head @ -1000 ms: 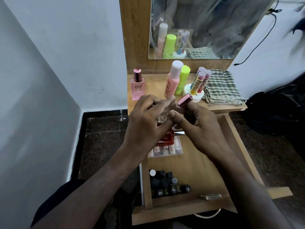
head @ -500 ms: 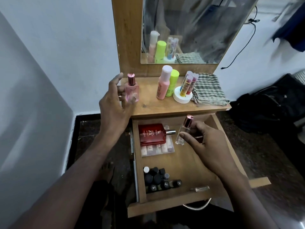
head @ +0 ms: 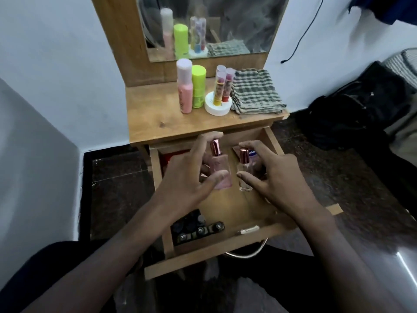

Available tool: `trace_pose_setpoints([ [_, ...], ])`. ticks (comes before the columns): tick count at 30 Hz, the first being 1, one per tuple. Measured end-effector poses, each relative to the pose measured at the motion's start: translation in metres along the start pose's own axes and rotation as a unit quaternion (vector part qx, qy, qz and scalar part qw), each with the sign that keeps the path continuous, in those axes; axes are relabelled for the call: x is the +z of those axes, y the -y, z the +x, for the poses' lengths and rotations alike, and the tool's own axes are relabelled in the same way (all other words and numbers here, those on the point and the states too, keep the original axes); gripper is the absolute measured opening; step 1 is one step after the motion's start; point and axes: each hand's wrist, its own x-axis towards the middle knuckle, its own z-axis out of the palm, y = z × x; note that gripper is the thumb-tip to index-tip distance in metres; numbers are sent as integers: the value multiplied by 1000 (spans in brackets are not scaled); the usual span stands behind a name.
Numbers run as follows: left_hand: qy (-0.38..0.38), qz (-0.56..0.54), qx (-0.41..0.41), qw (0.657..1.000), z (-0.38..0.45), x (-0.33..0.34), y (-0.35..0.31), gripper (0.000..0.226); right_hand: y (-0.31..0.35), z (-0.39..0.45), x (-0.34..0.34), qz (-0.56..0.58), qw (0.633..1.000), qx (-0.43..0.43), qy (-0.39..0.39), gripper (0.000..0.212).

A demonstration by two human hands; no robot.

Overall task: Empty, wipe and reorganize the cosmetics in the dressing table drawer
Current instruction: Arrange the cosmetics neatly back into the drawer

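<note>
Two hands grip perfume bottles: left pink, right clear (red box half-hidden).

Both forearms are showing bare down to the fingers; dark clothing is covering the lap below them.

Over the open drawer the left hand grips a pink perfume bottle upright, and the right hand holds a smaller clear bottle just beside it (both have rose-metal caps). Dark nail polish bottles crowd the drawer's front left corner, with a small silver tube near the front wall. On the tabletop stand a pink spray can, a green can, lip balm tubes on a white jar and a folded checked cloth
</note>
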Motion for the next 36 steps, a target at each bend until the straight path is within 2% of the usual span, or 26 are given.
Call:
trace_pose_setpoints([
  [6, 131, -13, -71, 989, 22, 41, 7, 67, 1, -11, -5, -102, 982, 118, 110, 65],
  [10, 174, 12, -93, 980, 29, 57, 9, 62, 7, -10, 0, -197, 962, 126, 139, 71],
  [14, 217, 43, -95, 971, 29, 64, 15, 57, 7, -7, 6, -223, 952, 135, 160, 63],
  [22, 231, 116, -70, 964, 27, 60, 15, 57, 8, -8, 5, -208, 940, 151, 224, 59],
  [25, 267, 120, -66, 954, 27, 59, 13, 60, 10, -7, 5, -206, 933, 160, 250, 51],
  [28, 300, 93, -79, 946, 26, 58, 16, 56, 10, -6, 3, -199, 927, 160, 274, 60],
  [32, 306, 108, -79, 942, 28, 61, 18, 52, 11, -3, 0, -188, 918, 152, 315, 77],
  [36, 285, 111, -79, 949, 30, 71, 16, 51, 9, 1, -1, -186, 921, 151, 308, 67],
])
